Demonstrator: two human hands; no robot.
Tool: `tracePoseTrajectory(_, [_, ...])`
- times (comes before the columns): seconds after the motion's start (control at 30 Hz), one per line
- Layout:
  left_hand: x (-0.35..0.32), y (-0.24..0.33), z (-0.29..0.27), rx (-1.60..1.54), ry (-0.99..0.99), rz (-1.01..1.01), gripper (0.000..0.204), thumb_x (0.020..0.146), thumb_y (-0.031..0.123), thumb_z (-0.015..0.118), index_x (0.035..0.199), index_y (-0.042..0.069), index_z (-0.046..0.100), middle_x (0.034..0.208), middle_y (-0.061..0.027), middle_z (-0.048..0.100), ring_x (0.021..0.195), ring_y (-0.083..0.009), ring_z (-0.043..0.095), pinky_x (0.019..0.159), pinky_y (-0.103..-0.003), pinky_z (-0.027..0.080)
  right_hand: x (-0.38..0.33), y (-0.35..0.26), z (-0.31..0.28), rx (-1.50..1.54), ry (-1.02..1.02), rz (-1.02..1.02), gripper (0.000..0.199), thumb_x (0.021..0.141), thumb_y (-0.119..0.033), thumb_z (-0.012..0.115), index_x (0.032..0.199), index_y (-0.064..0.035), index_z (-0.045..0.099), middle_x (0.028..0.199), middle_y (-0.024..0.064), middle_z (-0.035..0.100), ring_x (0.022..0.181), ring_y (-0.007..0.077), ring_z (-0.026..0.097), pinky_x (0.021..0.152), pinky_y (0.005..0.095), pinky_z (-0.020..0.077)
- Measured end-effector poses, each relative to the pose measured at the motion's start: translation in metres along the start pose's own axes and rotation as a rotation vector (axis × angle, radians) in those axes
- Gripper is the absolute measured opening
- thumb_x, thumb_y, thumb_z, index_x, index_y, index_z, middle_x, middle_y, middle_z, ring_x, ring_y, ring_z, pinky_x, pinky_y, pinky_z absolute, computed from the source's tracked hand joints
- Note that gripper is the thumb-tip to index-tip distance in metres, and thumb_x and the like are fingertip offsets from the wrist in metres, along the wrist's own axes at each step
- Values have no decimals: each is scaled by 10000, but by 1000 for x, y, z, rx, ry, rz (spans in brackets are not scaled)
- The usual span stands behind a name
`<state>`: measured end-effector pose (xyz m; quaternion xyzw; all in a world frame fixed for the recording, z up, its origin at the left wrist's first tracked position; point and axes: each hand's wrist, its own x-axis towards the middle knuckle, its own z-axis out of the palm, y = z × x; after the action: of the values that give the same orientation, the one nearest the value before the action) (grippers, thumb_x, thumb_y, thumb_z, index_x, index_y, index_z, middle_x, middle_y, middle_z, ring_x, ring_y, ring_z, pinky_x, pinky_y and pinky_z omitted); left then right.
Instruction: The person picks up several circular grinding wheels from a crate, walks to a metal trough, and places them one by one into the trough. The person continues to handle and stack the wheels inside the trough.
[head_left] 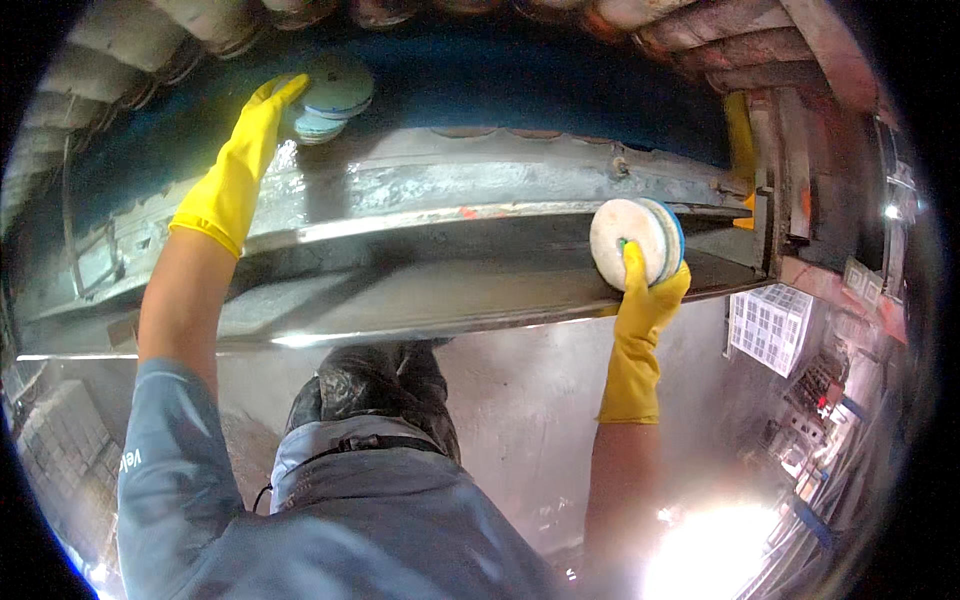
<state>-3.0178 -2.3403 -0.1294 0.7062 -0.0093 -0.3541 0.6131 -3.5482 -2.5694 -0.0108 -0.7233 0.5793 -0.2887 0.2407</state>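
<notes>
My left hand [268, 110], in a yellow rubber glove, reaches to the far left. Its fingers close on the edge of a small stack of round discs [338, 88]; the top one looks grey-green, with pale blue ones below. Part of the grip is hidden. In my right hand [648, 300], also gloved in yellow, is a stack of thick round discs [625, 240], held upright on edge. The face toward me is off-white, a blue rim shows behind, and my thumb presses at the small mark in its centre.
A long metal trough with a bright front edge [450, 325] crosses in front of me. Behind it lies a wet grey ledge [490, 165] and a dark blue surface [520, 85]. Large rollers [720, 50] line the far side. A white crate [770, 325] stands at right.
</notes>
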Motion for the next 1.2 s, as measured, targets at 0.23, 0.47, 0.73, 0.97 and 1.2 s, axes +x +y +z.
tracePoseTrajectory(0.23, [56, -49, 18, 153, 154, 86, 612, 929, 341, 852, 1401, 15, 637, 1281, -131, 720, 1114, -240, 686, 966, -354, 558, -3, -5, 2, -136, 22, 52, 897, 769, -511, 943, 1340, 73, 570, 1265, 219, 664, 1169, 331, 665, 1018, 410, 522])
tracePoseTrajectory(0.47, [10, -20, -17, 592, 142, 198, 730, 947, 390, 822, 1500, -4, 554, 1446, -206, 636, 1322, -286, 603, 1089, -377, 487, 7, -12, -8, -159, -96, 25, 799, 822, -426, 926, 1333, 77, 575, 1265, 212, 648, 1152, 311, 640, 999, 397, 513])
tracePoseTrajectory(0.73, [-298, 7, -47, 752, 244, 123, 510, 1018, 260, 723, 1461, 33, 615, 1407, -155, 692, 1237, -265, 683, 1076, -392, 508, -6, 3, -11, 33, -231, -37, 719, 848, -288, 918, 1359, 55, 547, 1329, 186, 601, 1194, 252, 602, 1042, 386, 494])
tracePoseTrajectory(0.97, [-298, -12, -25, 914, 517, 216, 476, 1044, 237, 706, 1449, 2, 621, 1370, -165, 708, 1265, -262, 679, 1108, -363, 497, 32, -13, -17, 284, -530, 228, 685, 924, -244, 846, 1437, 33, 486, 1401, 143, 567, 1259, 227, 557, 1091, 365, 453])
tracePoseTrajectory(1.2, [-281, -23, -28, 1059, 636, 34, 494, 1032, 322, 699, 1441, 51, 640, 1354, -150, 721, 1248, -273, 692, 1081, -372, 505, 83, -79, 59, 411, -929, 209, 659, 943, -236, 821, 1461, -9, 484, 1376, 117, 594, 1266, 220, 573, 1103, 371, 458])
